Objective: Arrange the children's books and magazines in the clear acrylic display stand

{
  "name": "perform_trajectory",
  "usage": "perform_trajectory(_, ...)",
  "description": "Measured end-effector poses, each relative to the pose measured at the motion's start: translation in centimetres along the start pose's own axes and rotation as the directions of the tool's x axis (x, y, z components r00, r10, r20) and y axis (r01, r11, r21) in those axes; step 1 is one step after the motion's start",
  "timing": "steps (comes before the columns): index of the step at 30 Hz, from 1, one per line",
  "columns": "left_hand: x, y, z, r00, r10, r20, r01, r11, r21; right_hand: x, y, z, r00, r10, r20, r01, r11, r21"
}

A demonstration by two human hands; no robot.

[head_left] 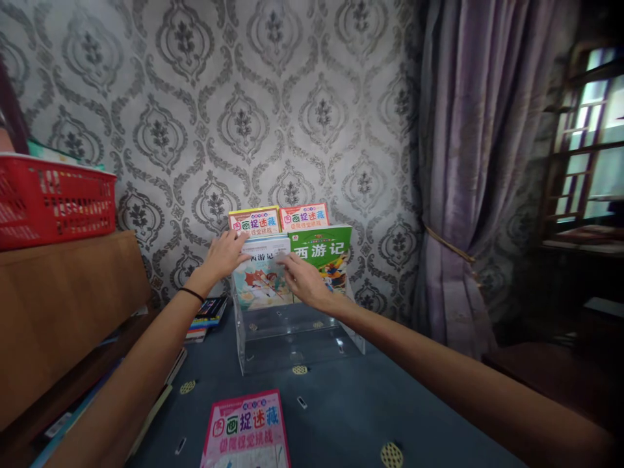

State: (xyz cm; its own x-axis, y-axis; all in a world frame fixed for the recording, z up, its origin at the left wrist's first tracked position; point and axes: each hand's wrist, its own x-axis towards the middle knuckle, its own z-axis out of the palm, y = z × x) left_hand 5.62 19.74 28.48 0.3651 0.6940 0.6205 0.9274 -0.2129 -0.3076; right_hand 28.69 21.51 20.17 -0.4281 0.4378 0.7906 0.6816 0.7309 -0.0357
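Note:
A pale picture book (263,283) with dark Chinese characters and a cartoon figure stands in a clear acrylic book rack (299,342). My left hand (227,253) has its fingers closed on the book's upper left edge. On the opposite side, my right hand (303,279) pinches the right edge, its fingertips over the cover. Beside it in the same tier is a green book (341,244), partly behind my right hand. Two books, one yellow-edged (254,221) and one red-edged (305,218), stand in the tier behind; their lower parts are hidden.
A pink book (246,432) lies on the dark tablecloth (351,406) near the front. Books are stacked (209,315) left of the rack. A red basket (58,198) sits on a brown wooden box (73,299) at left. Behind are patterned wallpaper and a purple curtain (468,162).

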Motion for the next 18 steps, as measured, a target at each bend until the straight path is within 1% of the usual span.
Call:
perform_trajectory(4,0.9,-0.4,-0.1,0.998,0.062,0.033,-0.059,0.994,-0.092,-0.4,-0.4,1.3,0.996,-0.005,0.087,0.001,0.999,0.053)
perform_trajectory(7,0.9,-0.4,-0.1,0.996,0.074,0.039,-0.07,0.993,-0.095,-0.2,-0.7,2.0,0.994,0.011,0.112,-0.022,0.995,0.098)
perform_trajectory(11,0.6,-0.2,-0.1,0.997,0.068,0.038,-0.066,0.996,-0.059,-0.1,-0.9,2.3,0.995,0.023,0.099,-0.036,0.991,0.132)
perform_trajectory(15,0.2,0.1,-0.1,0.992,0.124,0.026,-0.124,0.992,0.014,-0.3,-0.7,2.3,0.997,0.002,0.08,-0.016,0.984,0.177)
perform_trajectory(18,0.0,0.3,-0.2,0.991,0.128,0.029,-0.13,0.99,0.059,-0.4,-0.2,2.2,1.0,0.008,-0.012,-0.005,0.975,0.22)
